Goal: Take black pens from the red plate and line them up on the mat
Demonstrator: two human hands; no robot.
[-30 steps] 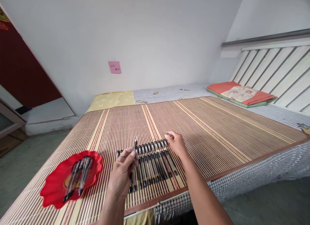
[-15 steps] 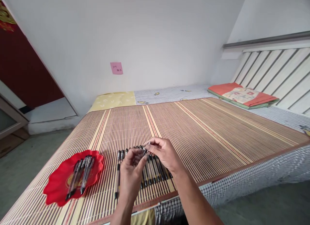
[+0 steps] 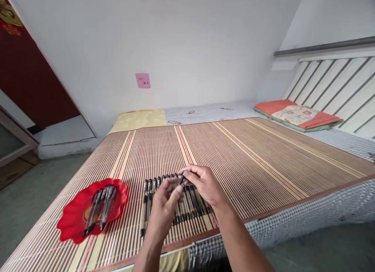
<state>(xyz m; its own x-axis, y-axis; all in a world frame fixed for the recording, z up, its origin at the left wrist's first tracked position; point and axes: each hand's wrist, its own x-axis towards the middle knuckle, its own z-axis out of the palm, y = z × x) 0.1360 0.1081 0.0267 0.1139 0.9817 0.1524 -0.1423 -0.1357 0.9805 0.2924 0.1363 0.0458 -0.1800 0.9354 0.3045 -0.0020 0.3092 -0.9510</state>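
Observation:
Both my hands meet over a row of black pens [image 3: 152,197] lying side by side on a striped bamboo mat [image 3: 234,154]. My left hand [image 3: 165,203] and my right hand [image 3: 203,184] each pinch one black pen [image 3: 181,180] between their fingertips, holding it just above the row. Part of the row is hidden under my hands. A red scalloped plate [image 3: 73,221] with several more black pens [image 3: 101,203] sits to the left on the mat.
The mat covers a bed with a checked sheet [image 3: 293,217]; its near edge runs just below my wrists. A folded orange cushion [image 3: 297,115] lies at the far right by a slatted headboard. A pink note [image 3: 143,80] sticks to the white wall.
A second ago my left hand held the pen alone while my right hand touched the row's right end. My right hand has come over and now both pinch the pen.

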